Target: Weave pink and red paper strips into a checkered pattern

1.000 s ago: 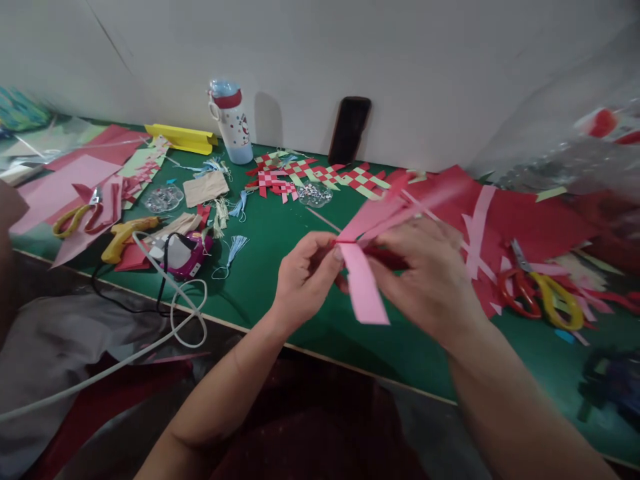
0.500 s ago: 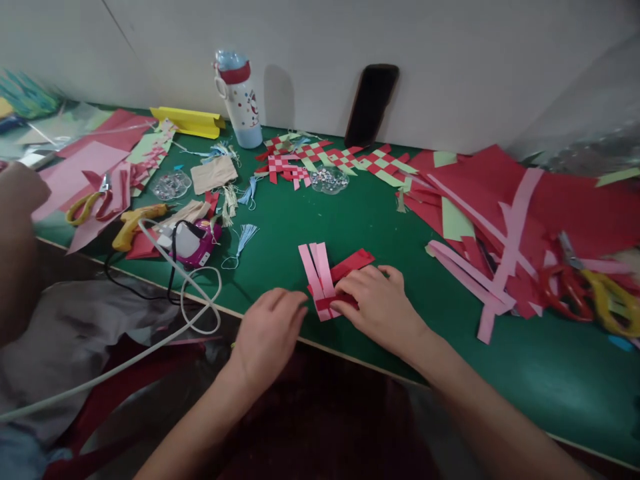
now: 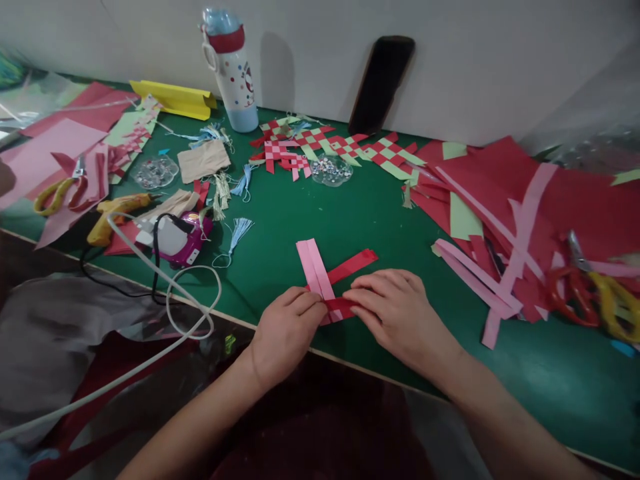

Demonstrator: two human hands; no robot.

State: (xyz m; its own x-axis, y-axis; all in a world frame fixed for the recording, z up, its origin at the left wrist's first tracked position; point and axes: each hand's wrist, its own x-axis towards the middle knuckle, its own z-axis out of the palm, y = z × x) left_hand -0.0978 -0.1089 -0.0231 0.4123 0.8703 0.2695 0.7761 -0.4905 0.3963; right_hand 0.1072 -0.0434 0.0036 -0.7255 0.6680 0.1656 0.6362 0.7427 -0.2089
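Pink paper strips (image 3: 315, 267) lie crossed with red paper strips (image 3: 353, 266) near the table's front edge. My left hand (image 3: 290, 325) pinches the left side of this crossing, its fingertips hiding part of the strips. From the other side, my right hand (image 3: 395, 303) has thumb and fingers closed on the right end of the lower red strip (image 3: 340, 305). That strip runs across the pink ones between both hands. Whether the strips pass over or under each other beneath my fingers I cannot make out.
Behind stand a bottle (image 3: 234, 73) and a phone (image 3: 383, 83) leaning on the wall. Woven paper fish (image 3: 315, 141) lie below them. A glue gun (image 3: 117, 213), cable (image 3: 195, 313) and scissors (image 3: 63, 190) are left; red paper (image 3: 590, 207) and more scissors (image 3: 583, 287) are right.
My left hand has moved right onto the strips and closed on them. My right hand has shifted slightly right along the red strip. The upper pink strips now lie closer together.
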